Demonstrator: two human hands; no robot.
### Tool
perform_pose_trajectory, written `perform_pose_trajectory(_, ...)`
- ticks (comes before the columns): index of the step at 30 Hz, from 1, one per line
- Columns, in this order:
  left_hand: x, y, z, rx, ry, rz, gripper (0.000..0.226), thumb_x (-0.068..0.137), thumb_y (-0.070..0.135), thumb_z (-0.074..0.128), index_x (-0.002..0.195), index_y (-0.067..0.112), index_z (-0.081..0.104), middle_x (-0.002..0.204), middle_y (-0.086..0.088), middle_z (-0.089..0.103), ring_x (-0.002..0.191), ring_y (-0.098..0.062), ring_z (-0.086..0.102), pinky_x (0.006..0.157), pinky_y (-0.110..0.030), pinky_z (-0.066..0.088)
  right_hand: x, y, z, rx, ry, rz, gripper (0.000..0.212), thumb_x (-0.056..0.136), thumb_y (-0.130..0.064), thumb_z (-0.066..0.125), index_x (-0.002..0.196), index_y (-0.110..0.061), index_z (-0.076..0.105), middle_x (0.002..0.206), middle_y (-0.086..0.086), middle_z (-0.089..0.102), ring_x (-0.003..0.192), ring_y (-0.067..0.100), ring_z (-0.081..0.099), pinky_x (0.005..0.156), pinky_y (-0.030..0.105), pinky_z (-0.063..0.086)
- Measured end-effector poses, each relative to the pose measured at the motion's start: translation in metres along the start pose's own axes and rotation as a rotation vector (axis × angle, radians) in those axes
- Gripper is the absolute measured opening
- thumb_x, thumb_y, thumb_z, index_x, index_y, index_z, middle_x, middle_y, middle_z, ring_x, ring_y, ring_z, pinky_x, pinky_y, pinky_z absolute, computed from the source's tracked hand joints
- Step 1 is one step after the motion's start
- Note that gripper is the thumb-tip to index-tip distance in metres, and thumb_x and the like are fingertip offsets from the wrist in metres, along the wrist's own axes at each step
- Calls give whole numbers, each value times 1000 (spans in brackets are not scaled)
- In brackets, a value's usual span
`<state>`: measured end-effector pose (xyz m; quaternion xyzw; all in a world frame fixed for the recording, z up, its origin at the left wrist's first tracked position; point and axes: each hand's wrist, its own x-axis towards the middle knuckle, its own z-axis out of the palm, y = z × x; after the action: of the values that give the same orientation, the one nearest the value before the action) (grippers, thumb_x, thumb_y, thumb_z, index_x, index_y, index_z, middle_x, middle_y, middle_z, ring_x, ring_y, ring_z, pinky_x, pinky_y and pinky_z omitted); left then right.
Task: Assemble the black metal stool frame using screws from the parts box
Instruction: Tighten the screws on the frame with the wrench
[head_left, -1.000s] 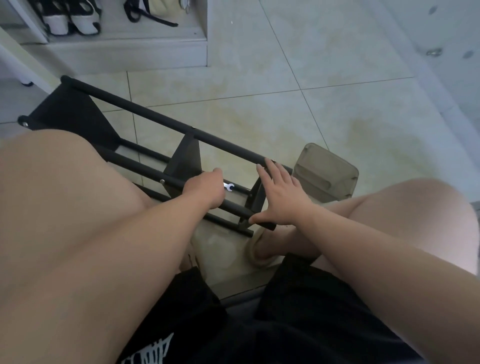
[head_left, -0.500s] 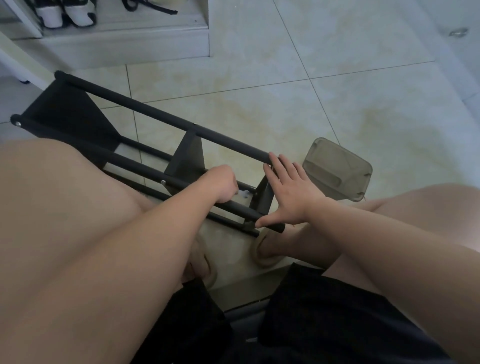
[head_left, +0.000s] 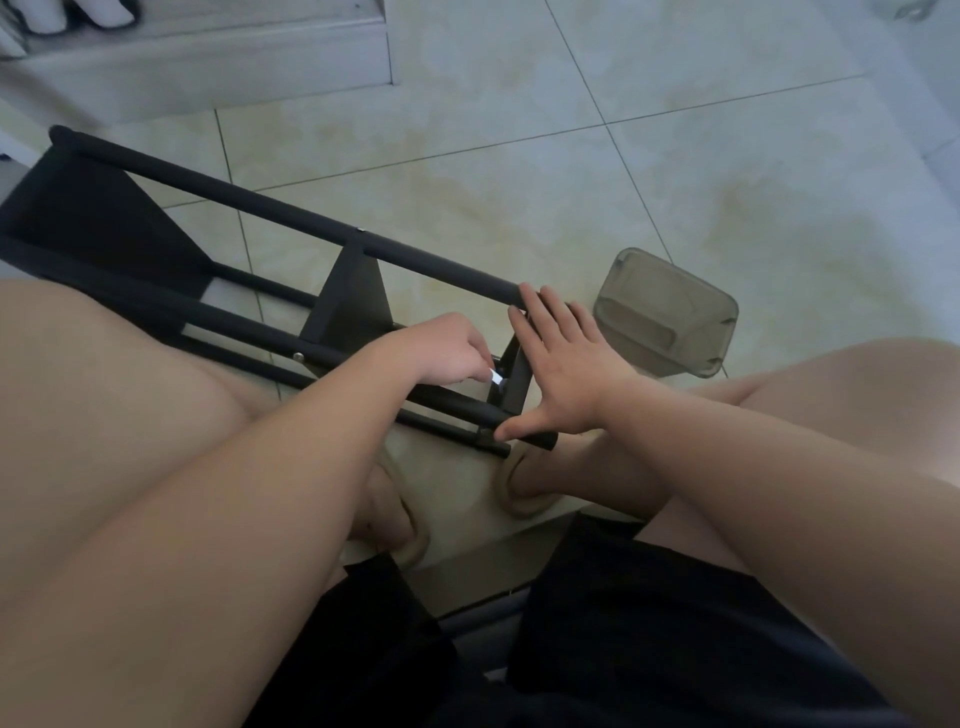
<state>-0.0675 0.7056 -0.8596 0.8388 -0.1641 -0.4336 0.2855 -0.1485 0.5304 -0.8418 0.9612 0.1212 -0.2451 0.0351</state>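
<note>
The black stool frame (head_left: 291, 218), matte round tubes joined by flat plates, lies on glossy cream floor tiles (head_left: 571, 197), running from the upper left to the centre. The left hand (head_left: 447, 348) pinches a small silver tool (head_left: 497, 378) at the frame's near end plate. The right hand (head_left: 566, 374) presses flat on that end, fingers straight and spread. A smoky translucent parts box (head_left: 670, 317) with rounded corners sits just right of it, with open tile beyond toward the upper right.

Floor (head_left: 571, 171): pale glossy tiles crossed by dark grout lines | black metal stool frame (head_left: 291, 218) lies lengthwise, left of centre | smoky translucent parts box (head_left: 670, 306) just right of its near end | beige slippers (head_left: 519, 499) below | white ledge (head_left: 208, 73) far left.
</note>
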Motion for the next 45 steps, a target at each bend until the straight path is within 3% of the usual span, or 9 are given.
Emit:
perform_pose_trajectory(4,4,0,7,-225,-20,-51,4,86,25,67,83,25,68,91,0,75,86,-10,72,69,-28,51,-1,-2,-1,7,0,5,147,57,-103,33,160,-8,-10,165,12,-26,152,31,-24,125,51,-7)
perform_pose_trajectory(9,11,-2,13,-491,-24,-118,5,90,17,65,87,15,63,78,-4,77,83,-17,76,67,-28,55,-2,-6,-1,12,0,10,147,57,-103,34,160,-8,-10,165,12,-26,152,31,-24,125,52,-7)
perform_pose_trajectory(16,14,-2,16,-490,-12,-150,9,91,19,72,97,17,65,69,4,75,73,-9,75,65,-26,53,-2,-5,-1,18,3,9,146,58,-102,37,160,-8,-8,165,12,-25,152,31,-24,124,51,-7)
perform_pose_trajectory(23,11,2,17,-513,25,-162,15,91,18,71,104,18,65,78,3,78,73,-7,75,63,-25,50,-1,-5,0,28,5,8,146,57,-103,36,160,-9,-8,165,11,-25,152,31,-25,124,52,-7)
perform_pose_trajectory(27,9,4,15,-538,12,-170,2,96,22,64,97,23,64,77,6,77,72,-5,74,65,-27,49,-1,-6,0,33,4,11,147,54,-103,32,160,-10,-8,166,11,-26,152,31,-25,124,52,-7)
perform_pose_trajectory(41,12,1,15,-407,-49,-153,7,95,22,64,89,23,67,75,7,77,73,-4,74,73,-29,52,-1,-6,0,42,2,8,147,55,-103,34,160,-9,-8,165,11,-26,152,31,-26,124,53,-7)
perform_pose_trajectory(45,11,1,13,-445,-36,-156,4,95,23,65,91,24,67,75,8,77,68,0,73,68,-27,50,0,-6,-1,47,2,10,148,52,-103,31,160,-9,-7,165,11,-26,152,31,-25,124,53,-7)
